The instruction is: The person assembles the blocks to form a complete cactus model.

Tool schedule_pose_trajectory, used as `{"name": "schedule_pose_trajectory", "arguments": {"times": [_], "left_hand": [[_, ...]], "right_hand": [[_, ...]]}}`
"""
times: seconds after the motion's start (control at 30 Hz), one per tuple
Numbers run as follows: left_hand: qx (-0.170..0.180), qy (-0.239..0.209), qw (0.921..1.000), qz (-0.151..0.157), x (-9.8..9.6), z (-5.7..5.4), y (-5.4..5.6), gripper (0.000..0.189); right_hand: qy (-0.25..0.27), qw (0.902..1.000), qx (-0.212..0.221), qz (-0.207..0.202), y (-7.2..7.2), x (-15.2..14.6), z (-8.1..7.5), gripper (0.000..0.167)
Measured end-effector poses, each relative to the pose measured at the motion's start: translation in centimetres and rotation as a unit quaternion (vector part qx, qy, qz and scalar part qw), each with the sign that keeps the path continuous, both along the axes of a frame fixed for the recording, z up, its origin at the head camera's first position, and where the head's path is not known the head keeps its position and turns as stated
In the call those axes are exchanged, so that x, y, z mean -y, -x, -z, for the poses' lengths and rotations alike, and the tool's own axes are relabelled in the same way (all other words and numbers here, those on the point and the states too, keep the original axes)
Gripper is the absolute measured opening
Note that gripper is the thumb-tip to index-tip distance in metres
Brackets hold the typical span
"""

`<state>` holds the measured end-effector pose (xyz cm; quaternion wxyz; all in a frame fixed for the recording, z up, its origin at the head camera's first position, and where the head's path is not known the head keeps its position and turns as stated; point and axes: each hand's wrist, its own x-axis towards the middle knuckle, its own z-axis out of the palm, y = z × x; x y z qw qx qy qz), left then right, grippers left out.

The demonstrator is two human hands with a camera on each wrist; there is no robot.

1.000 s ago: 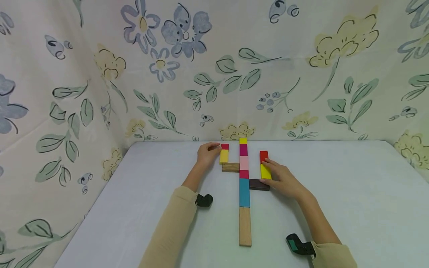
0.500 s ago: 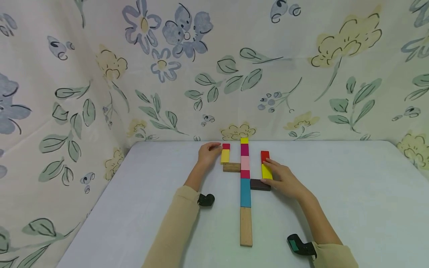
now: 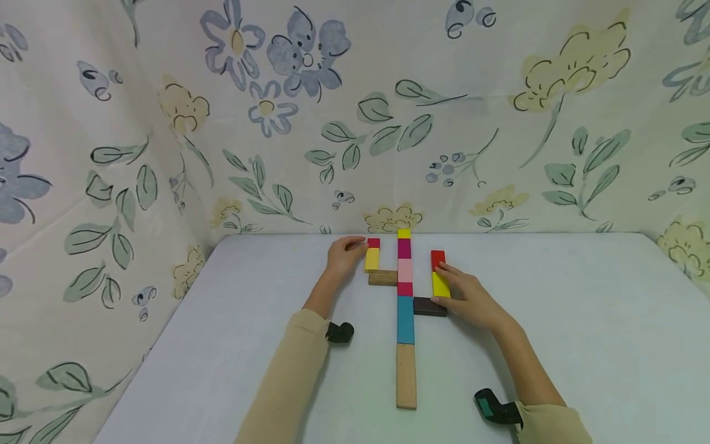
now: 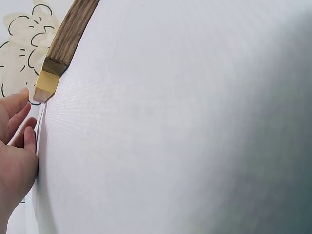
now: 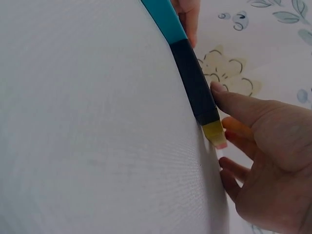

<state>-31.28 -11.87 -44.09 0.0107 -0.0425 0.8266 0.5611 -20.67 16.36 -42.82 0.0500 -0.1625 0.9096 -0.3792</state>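
Observation:
My left hand (image 3: 342, 256) rests at the far left, fingertips against a small crimson block (image 3: 374, 243) set end to end with a yellow block (image 3: 371, 259). Below them a brown wooden block (image 3: 383, 277) runs sideways to the central column. My right hand (image 3: 474, 300) touches a red block (image 3: 437, 258) and a second yellow block (image 3: 440, 284) with its fingers; its thumb is at the dark block (image 3: 427, 307). The right wrist view shows this dark block (image 5: 197, 83) joining the blue one (image 5: 168, 19). Neither hand curls round a block.
The central column runs from a plain wooden block (image 3: 406, 376) through a blue block (image 3: 405, 319) and a pink block (image 3: 405, 270) to a yellow one (image 3: 404, 234) at the far edge. A floral cloth (image 3: 344, 92) hangs behind the white table (image 3: 233, 345).

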Motion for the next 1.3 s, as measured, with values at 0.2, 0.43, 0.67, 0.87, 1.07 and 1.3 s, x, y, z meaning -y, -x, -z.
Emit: {"name": "schedule_pose_trajectory", "arguments": {"times": [0.2, 0.43, 0.67, 0.87, 1.07, 1.3], "left_hand": [[-0.002, -0.005, 0.9999, 0.014, 0.2, -0.4, 0.0, 0.033], [-0.01, 0.032, 0.9994, 0.005, 0.8, -1.5, -0.6, 0.035], [-0.083, 0.116, 0.9896, 0.019, 2.9, -2.7, -1.7, 0.036], [-0.145, 0.204, 0.9667, 0.055, 4.7, -4.0, -3.2, 0.038], [-0.199, 0.302, 0.9301, 0.064, 6.5, -4.5, -4.6, 0.037], [-0.19, 0.376, 0.9046, 0.067, 8.8, -4.5, -6.2, 0.043]], "right_hand": [[-0.001, 0.9999, 0.007, 0.013, 0.1, -0.2, -0.5, 0.069], [0.032, 0.9961, 0.041, 0.071, -0.5, -2.0, -1.2, 0.067], [0.017, 0.9959, 0.03, 0.083, -0.8, -4.5, -1.9, 0.061], [-0.016, 0.996, 0.01, 0.087, -0.9, -7.5, -2.3, 0.056], [-0.052, 0.993, -0.047, 0.095, -1.0, -10.5, -2.3, 0.051], [-0.064, 0.9862, -0.093, 0.12, -1.3, -12.4, -2.0, 0.052]]}}
